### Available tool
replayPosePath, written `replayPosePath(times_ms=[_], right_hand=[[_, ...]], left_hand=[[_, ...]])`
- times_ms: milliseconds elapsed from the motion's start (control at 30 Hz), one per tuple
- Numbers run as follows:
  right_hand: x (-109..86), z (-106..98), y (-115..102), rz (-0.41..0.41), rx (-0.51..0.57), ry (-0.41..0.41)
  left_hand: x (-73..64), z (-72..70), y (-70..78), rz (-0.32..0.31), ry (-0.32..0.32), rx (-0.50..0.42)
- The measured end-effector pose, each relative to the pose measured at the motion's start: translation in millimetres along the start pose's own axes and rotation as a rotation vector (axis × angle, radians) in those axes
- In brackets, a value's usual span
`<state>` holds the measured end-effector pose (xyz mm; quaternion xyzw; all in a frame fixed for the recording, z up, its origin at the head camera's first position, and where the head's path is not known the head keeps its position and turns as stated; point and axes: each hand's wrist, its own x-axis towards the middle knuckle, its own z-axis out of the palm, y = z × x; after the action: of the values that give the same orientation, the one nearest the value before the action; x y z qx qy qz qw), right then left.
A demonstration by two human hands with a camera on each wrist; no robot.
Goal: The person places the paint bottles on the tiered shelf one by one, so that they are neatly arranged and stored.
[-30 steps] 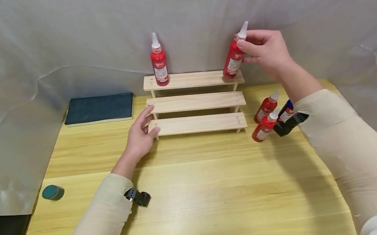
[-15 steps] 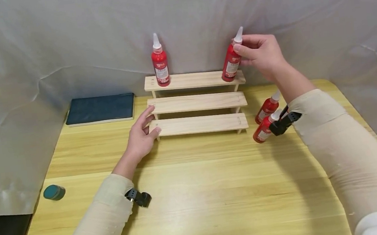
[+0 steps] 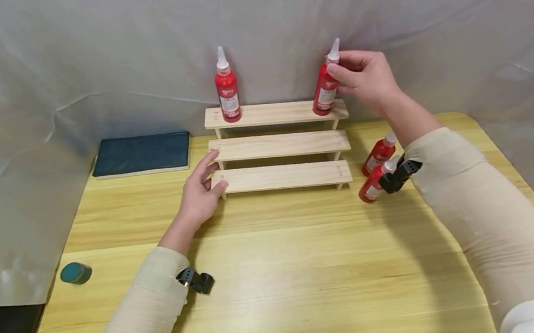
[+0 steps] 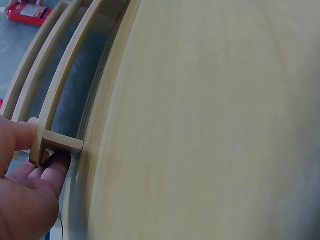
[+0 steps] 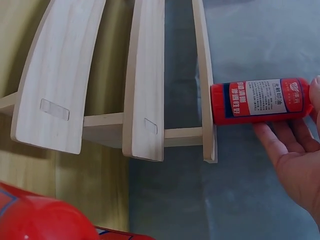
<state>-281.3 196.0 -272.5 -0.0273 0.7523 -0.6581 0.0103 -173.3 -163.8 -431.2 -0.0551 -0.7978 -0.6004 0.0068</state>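
Note:
My right hand (image 3: 370, 78) pinches a red squeeze bottle (image 3: 325, 91) with a white pointed nozzle near its neck. The bottle's base meets the top board at the right end of a three-tier wooden rack (image 3: 279, 145), and it leans slightly right. In the right wrist view the label of this bottle (image 5: 262, 100) faces the camera, with fingers behind it. At the rack's left end my left hand (image 3: 198, 196) grips the lower tiers, thumb on the lowest board. A similar red bottle (image 3: 228, 97) stands upright on the left of the top board.
Two more red bottles, a rear one (image 3: 378, 155) and a front one (image 3: 372, 185), stand right of the rack, partly behind my right wrist camera. A dark blue flat case (image 3: 143, 153) lies back left. A green-lidded jar (image 3: 76, 273) sits near the table's left edge.
My right hand has shifted a little left along the top board with its bottle, which stands more upright. A blue-capped bottle seen earlier is now hidden by my forearm. My left hand stays put.

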Motion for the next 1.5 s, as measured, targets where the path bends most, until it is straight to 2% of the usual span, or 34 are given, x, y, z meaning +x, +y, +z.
replayPosePath(times_ms=[267,367,433,567,633,667,900,1100,1333,1433,1500], right_hand=[[-2.1,1.1,8.1,-0.032,-0.104,0.038],[-5.6,0.0,10.5,-0.039,-0.107,0.044],[-8.5,-2.0,11.6,-0.046,-0.098,0.044],[-16.7,-9.2,10.5,-0.066,-0.056,0.052],[-22.0,-13.0,9.3,-0.076,-0.031,0.062],[-25.1,-14.8,8.7,-0.077,-0.015,0.067],[-49.3,-23.0,8.8,-0.077,0.068,0.067],[-75.8,-28.6,11.7,-0.125,0.121,0.053],[-107.1,-37.4,20.5,-0.205,0.126,0.015],[-120.7,-43.0,27.3,-0.235,0.092,0.002],[-128.8,-46.8,32.8,-0.245,0.031,0.001]], left_hand=[[0.9,2.0,-4.8,0.012,-0.009,-0.002],[0.0,3.0,-3.1,0.008,-0.014,-0.009],[-4.1,2.9,8.3,0.004,-0.02,-0.006],[-4.5,1.7,8.8,0.0,-0.018,0.008],[-2.1,0.8,1.6,0.003,-0.011,0.01],[0.0,0.5,-4.1,0.004,-0.009,0.01],[-0.5,-1.8,-4.7,-0.003,-0.005,0.007],[-1.3,-2.8,-3.8,-0.01,-0.01,0.005],[-2.0,-3.0,-4.0,-0.007,-0.01,-0.016],[-1.6,-3.0,-4.6,-0.009,-0.01,-0.01],[-1.2,-3.0,-4.9,-0.009,-0.01,-0.011]])
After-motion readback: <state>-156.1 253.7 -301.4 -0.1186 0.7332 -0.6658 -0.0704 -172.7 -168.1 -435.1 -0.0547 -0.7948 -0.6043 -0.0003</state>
